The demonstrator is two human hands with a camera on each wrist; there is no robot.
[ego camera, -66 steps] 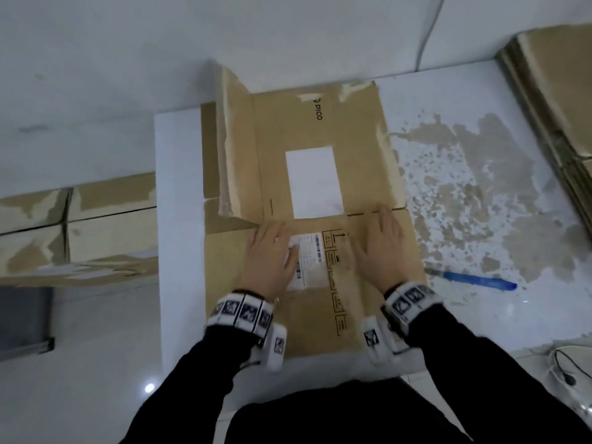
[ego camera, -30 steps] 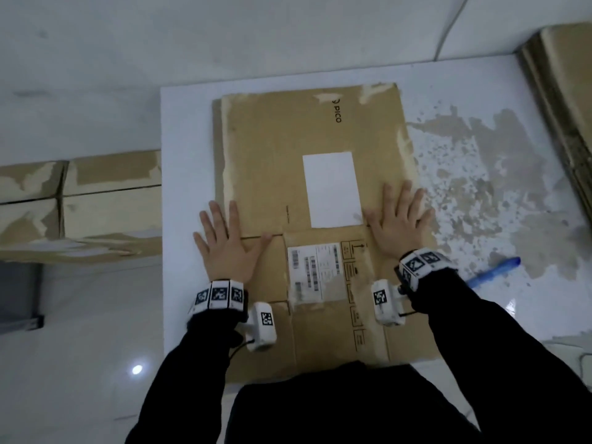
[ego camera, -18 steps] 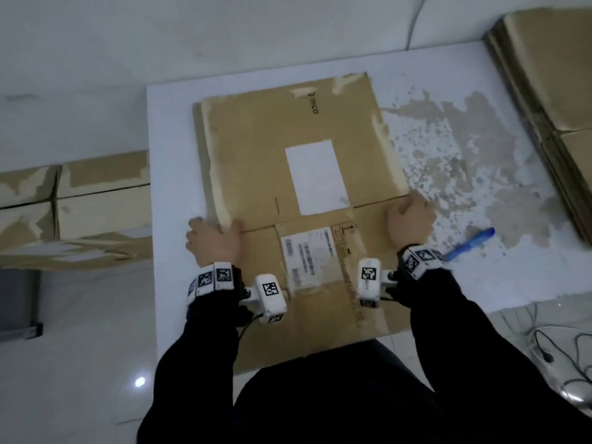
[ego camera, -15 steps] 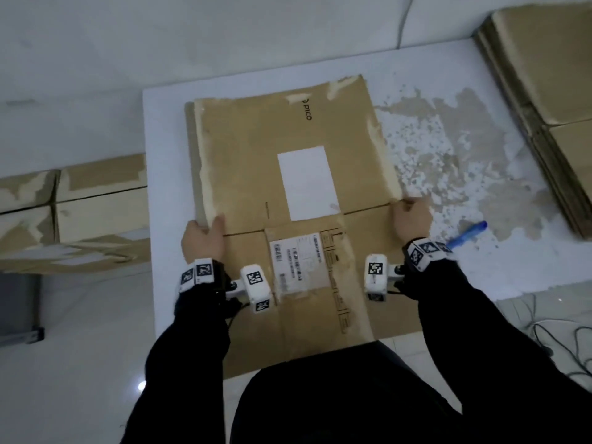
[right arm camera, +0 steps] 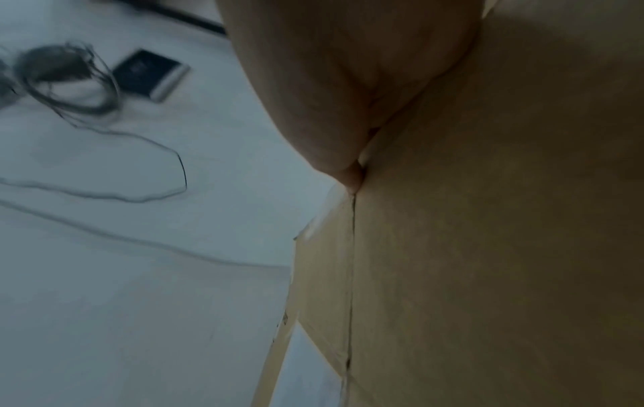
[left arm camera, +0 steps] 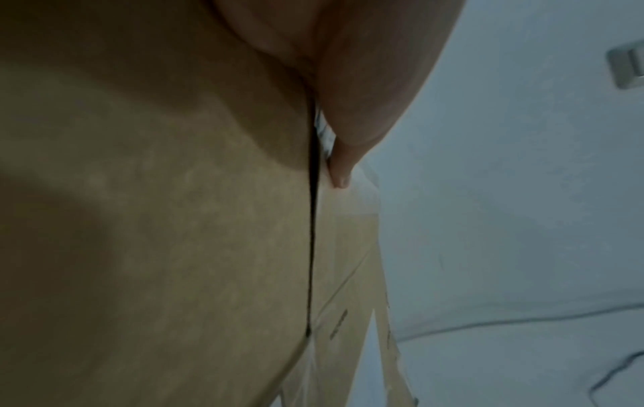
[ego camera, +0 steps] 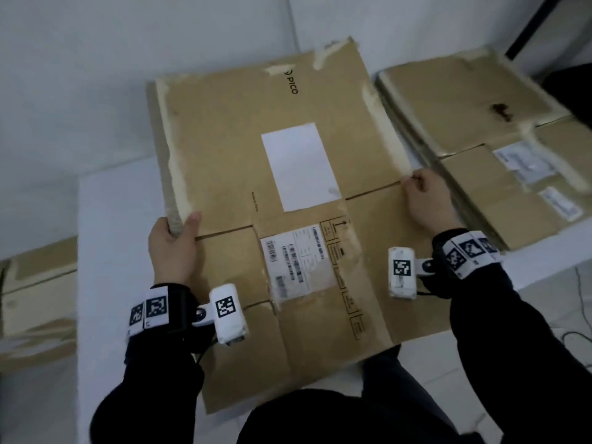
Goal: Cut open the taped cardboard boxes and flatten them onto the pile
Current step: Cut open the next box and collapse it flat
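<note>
The flattened brown cardboard box (ego camera: 243, 149), with a white label and a shipping label on top, is lifted off the white table and tilted. My left hand (ego camera: 174, 245) grips its left edge, thumb on top and fingers underneath. My right hand (ego camera: 426, 200) grips its right edge at the flap slit. The wrist views show only the box's surface (left arm camera: 156, 234) (right arm camera: 487, 247) close up, with a thumb (left arm camera: 348, 115) (right arm camera: 334, 115) pressed on it. The pile of flattened boxes (ego camera: 480, 123) lies just to the right of the held box.
The white table (ego camera: 112, 283) lies under the box. More cardboard boxes (ego camera: 38, 299) sit lower down at the left. Cables (right arm camera: 69, 91) and a dark flat device (right arm camera: 149, 77) lie on the floor to the right.
Both hands went from pressing flat on the box to gripping its side edges. They have lifted it and carried it right toward the pile. The blue knife is out of view.
</note>
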